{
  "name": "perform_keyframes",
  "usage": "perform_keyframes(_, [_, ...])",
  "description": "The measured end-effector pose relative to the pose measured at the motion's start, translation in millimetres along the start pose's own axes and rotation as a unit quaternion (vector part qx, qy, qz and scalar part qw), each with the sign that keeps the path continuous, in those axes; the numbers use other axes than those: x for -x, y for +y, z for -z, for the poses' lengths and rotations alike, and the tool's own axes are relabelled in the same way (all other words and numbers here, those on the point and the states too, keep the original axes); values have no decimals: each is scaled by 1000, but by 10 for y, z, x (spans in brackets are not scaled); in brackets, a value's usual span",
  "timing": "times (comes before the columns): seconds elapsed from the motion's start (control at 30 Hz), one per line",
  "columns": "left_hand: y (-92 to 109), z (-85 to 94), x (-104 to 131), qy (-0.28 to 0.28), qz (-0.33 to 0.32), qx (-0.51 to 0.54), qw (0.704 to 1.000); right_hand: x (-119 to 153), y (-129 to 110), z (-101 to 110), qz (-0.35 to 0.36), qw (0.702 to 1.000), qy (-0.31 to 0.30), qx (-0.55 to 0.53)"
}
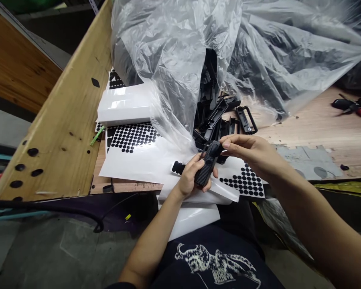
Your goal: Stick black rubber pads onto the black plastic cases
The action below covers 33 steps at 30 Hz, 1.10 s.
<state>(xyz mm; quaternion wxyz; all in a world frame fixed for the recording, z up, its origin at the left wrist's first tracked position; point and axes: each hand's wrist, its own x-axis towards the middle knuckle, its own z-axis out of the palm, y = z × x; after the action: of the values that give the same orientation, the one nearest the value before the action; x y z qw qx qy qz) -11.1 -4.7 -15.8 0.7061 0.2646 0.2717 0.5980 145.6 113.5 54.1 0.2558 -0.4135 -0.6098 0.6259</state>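
My left hand is wrapped round a black plastic part with a ribbed surface, held tilted above the sheets. At the far end of that part, the thumb and forefinger of my right hand are pinched together; whatever is between them is too small to make out. Just beyond my hands lies a pile of black plastic parts, some with a handle-like bar. A white sheet of black round stickers spreads to the left. Another dotted sheet shows below my right hand, and a small strip of black dots lies by my left.
Clear plastic sheeting covers the back of the table and part of the pile. A wooden board rises along the left side. Keys with a red piece lie at right, near a grey flat piece. A rolled white sheet sits at left.
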Motion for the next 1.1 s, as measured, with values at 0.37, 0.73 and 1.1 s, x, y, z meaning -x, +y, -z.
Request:
perform_keyframes(0.37, [-4,15,-2,-23,2,-12,1000,-4,-49,-45,8,999,-20,28])
perform_keyframes(0.73, [0,24,1,-25,-1,-8,1000,-2,-20,-40,50,994,-17,91])
perform_keyframes(1.1, [5,12,10,-19,8,-7,1000,51,0,-112,151,969,28,194])
